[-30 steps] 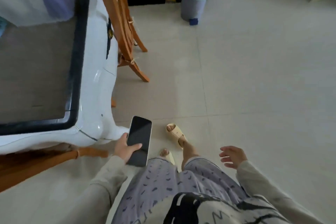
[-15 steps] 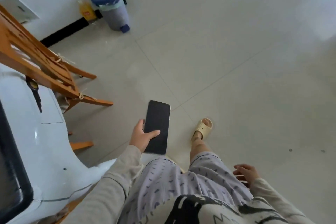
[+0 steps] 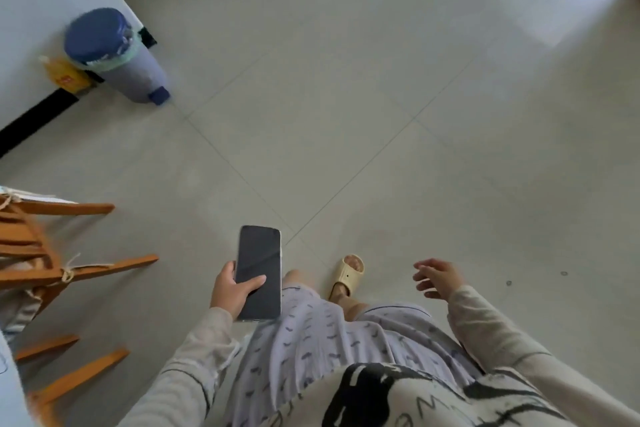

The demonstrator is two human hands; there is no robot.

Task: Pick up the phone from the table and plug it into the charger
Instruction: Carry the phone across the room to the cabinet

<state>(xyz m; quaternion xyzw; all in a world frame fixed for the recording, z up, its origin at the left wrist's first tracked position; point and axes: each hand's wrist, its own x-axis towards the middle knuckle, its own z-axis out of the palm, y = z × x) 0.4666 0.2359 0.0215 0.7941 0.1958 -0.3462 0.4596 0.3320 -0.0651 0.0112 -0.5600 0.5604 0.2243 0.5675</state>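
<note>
A black phone (image 3: 260, 263) with a dark screen is held upright in my left hand (image 3: 231, 291), thumb across its lower face, in front of my waist at lower centre. My right hand (image 3: 437, 278) hangs free to the right with its fingers spread and nothing in it. No charger and no table top show in this view.
Wooden chair legs (image 3: 79, 270) stick out at the left edge. A grey pedal bin with a blue lid (image 3: 114, 55) and a yellow bottle (image 3: 65, 76) stand against the white wall at upper left. Pale tiled floor (image 3: 381, 114) stretches ahead; my foot in a beige slipper (image 3: 348, 274) is stepping forward.
The view has turned right, away from the table, which has left the frame. The chair and bin slid leftward. My right hand rose and opened; the left keeps the phone.
</note>
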